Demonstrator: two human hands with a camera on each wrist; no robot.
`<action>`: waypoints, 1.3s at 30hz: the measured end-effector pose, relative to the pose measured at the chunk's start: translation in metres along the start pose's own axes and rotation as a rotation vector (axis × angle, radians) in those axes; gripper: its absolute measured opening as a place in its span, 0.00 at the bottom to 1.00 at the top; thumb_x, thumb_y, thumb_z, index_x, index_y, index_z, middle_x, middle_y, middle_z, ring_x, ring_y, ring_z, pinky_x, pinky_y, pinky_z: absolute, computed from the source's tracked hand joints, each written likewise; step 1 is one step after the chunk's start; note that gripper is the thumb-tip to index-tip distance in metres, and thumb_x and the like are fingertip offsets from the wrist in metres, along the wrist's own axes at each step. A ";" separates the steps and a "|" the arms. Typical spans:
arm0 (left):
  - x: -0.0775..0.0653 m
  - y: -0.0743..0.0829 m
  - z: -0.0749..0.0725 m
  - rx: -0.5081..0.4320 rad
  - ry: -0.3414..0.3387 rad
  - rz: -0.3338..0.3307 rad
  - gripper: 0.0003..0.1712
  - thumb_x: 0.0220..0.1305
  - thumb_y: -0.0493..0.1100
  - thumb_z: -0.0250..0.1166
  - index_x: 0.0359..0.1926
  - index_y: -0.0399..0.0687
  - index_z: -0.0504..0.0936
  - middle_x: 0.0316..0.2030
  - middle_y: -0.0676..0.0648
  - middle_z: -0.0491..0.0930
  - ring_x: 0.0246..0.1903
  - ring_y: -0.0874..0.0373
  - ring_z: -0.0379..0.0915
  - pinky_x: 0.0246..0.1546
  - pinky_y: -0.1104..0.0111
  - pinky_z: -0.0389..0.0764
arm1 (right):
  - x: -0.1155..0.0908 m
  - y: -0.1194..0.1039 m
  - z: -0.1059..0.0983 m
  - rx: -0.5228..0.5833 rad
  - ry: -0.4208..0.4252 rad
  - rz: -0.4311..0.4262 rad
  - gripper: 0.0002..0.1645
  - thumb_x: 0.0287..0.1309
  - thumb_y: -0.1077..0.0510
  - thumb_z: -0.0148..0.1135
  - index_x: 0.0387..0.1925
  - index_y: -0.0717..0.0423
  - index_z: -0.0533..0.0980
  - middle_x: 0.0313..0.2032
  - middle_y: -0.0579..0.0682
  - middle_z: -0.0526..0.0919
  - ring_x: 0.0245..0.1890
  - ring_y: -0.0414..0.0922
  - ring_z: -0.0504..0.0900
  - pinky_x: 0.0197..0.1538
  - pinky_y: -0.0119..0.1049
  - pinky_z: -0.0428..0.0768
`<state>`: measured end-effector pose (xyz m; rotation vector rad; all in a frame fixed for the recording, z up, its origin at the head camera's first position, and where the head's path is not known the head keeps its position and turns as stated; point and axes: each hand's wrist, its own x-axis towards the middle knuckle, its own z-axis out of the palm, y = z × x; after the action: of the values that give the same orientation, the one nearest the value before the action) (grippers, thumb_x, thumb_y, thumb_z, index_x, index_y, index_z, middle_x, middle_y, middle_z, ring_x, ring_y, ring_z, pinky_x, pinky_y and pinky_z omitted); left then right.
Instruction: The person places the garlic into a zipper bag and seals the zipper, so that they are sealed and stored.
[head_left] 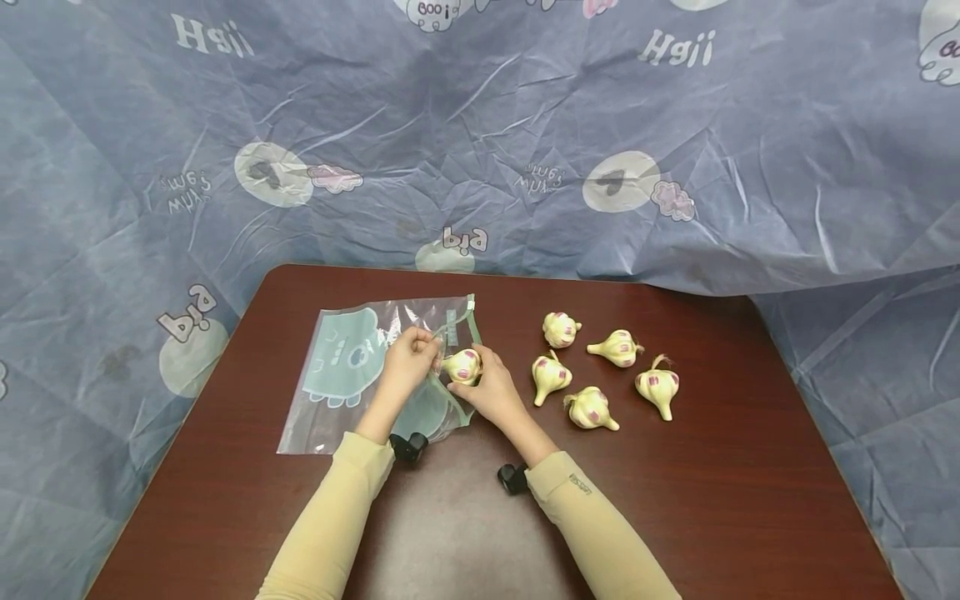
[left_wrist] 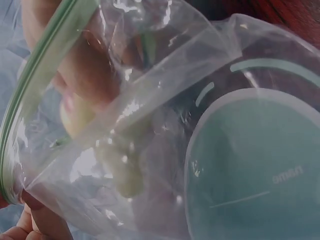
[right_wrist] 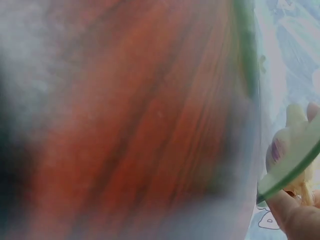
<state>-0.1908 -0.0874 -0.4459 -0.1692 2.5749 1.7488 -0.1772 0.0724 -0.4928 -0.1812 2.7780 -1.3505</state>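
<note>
A clear zip bag (head_left: 303, 421) with a pale teal print and a green zip edge lies on the table at left. My left hand (head_left: 408, 354) pinches the bag's edge, holding its mouth apart; in the left wrist view its fingers (left_wrist: 47, 220) grip beside the green zip strip. My right hand (head_left: 491, 387) grips a garlic bulb (head_left: 463, 367) at the bag's mouth, stem pointing left toward the bag. Seen through the plastic in the left wrist view, the bulb's stem (left_wrist: 127, 180) looks blurred. The right wrist view shows the bulb (right_wrist: 280, 150) partly behind the green strip.
Several more garlic bulbs (head_left: 590, 408) lie on the dark red-brown table (head_left: 720, 500) to the right of my right hand. A blue printed cloth (head_left: 465, 125) hangs behind the table and along its sides.
</note>
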 end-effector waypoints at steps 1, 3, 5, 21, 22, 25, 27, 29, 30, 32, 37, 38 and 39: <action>-0.001 0.001 0.000 0.002 0.000 0.004 0.08 0.68 0.42 0.62 0.38 0.40 0.77 0.22 0.49 0.81 0.18 0.67 0.73 0.21 0.76 0.70 | 0.001 -0.001 0.000 -0.007 -0.010 -0.006 0.49 0.50 0.53 0.76 0.69 0.63 0.62 0.64 0.65 0.70 0.57 0.58 0.77 0.57 0.52 0.77; -0.001 0.003 0.000 0.009 -0.001 0.013 0.08 0.67 0.42 0.62 0.38 0.40 0.78 0.23 0.46 0.82 0.18 0.67 0.72 0.22 0.75 0.70 | 0.002 -0.003 0.000 -0.026 -0.028 -0.019 0.49 0.51 0.53 0.75 0.69 0.62 0.61 0.64 0.64 0.70 0.56 0.58 0.77 0.56 0.51 0.77; -0.002 0.005 0.001 0.012 -0.003 0.020 0.08 0.67 0.42 0.62 0.38 0.40 0.78 0.25 0.44 0.83 0.18 0.66 0.73 0.22 0.75 0.71 | 0.003 -0.005 0.000 -0.049 -0.041 -0.040 0.48 0.51 0.54 0.75 0.69 0.62 0.62 0.63 0.64 0.71 0.56 0.57 0.77 0.56 0.50 0.78; -0.006 0.008 0.005 -0.027 -0.023 0.023 0.08 0.67 0.40 0.61 0.40 0.36 0.78 0.33 0.35 0.84 0.19 0.68 0.74 0.22 0.77 0.71 | 0.011 0.003 0.004 -0.127 -0.127 -0.133 0.44 0.54 0.58 0.72 0.69 0.61 0.62 0.60 0.61 0.74 0.54 0.54 0.78 0.54 0.48 0.78; -0.006 0.008 0.005 -0.028 -0.023 0.022 0.08 0.68 0.40 0.61 0.40 0.37 0.78 0.34 0.34 0.84 0.19 0.67 0.75 0.22 0.77 0.71 | 0.012 0.004 0.004 -0.128 -0.134 -0.127 0.45 0.54 0.58 0.72 0.70 0.61 0.62 0.61 0.61 0.73 0.55 0.54 0.78 0.55 0.48 0.78; -0.006 0.009 0.005 -0.024 -0.018 0.024 0.08 0.68 0.40 0.61 0.39 0.37 0.78 0.33 0.35 0.85 0.19 0.68 0.75 0.22 0.77 0.70 | 0.014 0.007 0.004 -0.130 -0.152 -0.108 0.46 0.54 0.57 0.73 0.71 0.61 0.61 0.64 0.62 0.71 0.58 0.55 0.76 0.58 0.49 0.77; -0.006 0.008 0.005 -0.019 -0.013 0.022 0.09 0.68 0.41 0.62 0.39 0.37 0.79 0.32 0.36 0.85 0.19 0.68 0.74 0.22 0.77 0.70 | 0.015 0.007 0.003 -0.131 -0.163 -0.096 0.47 0.54 0.57 0.73 0.71 0.60 0.60 0.65 0.62 0.70 0.60 0.56 0.75 0.59 0.50 0.76; -0.006 0.008 0.006 -0.014 -0.010 0.016 0.09 0.68 0.42 0.62 0.40 0.37 0.79 0.31 0.38 0.85 0.19 0.68 0.74 0.22 0.77 0.71 | 0.015 0.006 0.003 -0.132 -0.173 -0.081 0.48 0.54 0.57 0.73 0.72 0.59 0.59 0.66 0.62 0.69 0.63 0.57 0.73 0.61 0.51 0.75; -0.006 0.008 0.006 -0.012 -0.010 0.011 0.10 0.68 0.42 0.62 0.40 0.38 0.79 0.31 0.39 0.85 0.19 0.68 0.75 0.22 0.77 0.71 | 0.015 0.006 0.003 -0.135 -0.176 -0.076 0.48 0.54 0.57 0.73 0.72 0.59 0.58 0.66 0.61 0.69 0.63 0.57 0.73 0.61 0.51 0.75; -0.005 0.007 0.007 -0.009 -0.010 0.004 0.10 0.68 0.42 0.62 0.41 0.38 0.79 0.31 0.39 0.85 0.20 0.67 0.76 0.22 0.77 0.71 | 0.015 0.005 0.002 -0.135 -0.178 -0.069 0.49 0.54 0.57 0.72 0.73 0.58 0.58 0.66 0.61 0.69 0.63 0.56 0.73 0.61 0.51 0.75; -0.005 0.006 0.007 -0.014 -0.013 -0.006 0.10 0.69 0.43 0.61 0.42 0.38 0.78 0.32 0.39 0.85 0.22 0.62 0.79 0.22 0.76 0.71 | 0.013 0.002 -0.001 -0.137 -0.172 -0.079 0.49 0.54 0.56 0.73 0.73 0.58 0.58 0.64 0.59 0.70 0.59 0.54 0.75 0.58 0.48 0.77; -0.005 0.006 0.007 -0.012 -0.015 -0.007 0.11 0.69 0.43 0.61 0.42 0.38 0.78 0.32 0.40 0.85 0.23 0.62 0.79 0.23 0.76 0.71 | 0.013 0.001 -0.002 -0.129 -0.174 -0.078 0.49 0.54 0.56 0.73 0.73 0.58 0.58 0.65 0.59 0.70 0.59 0.53 0.75 0.57 0.48 0.77; -0.005 0.006 0.007 -0.011 -0.017 -0.008 0.11 0.69 0.44 0.61 0.42 0.38 0.78 0.32 0.40 0.85 0.23 0.62 0.79 0.23 0.76 0.72 | 0.012 0.000 -0.003 -0.120 -0.174 -0.077 0.49 0.54 0.56 0.73 0.73 0.58 0.57 0.64 0.58 0.70 0.59 0.53 0.76 0.57 0.47 0.78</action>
<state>-0.1868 -0.0782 -0.4422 -0.1644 2.5495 1.7545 -0.1894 0.0732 -0.4912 -0.3940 2.7309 -1.1228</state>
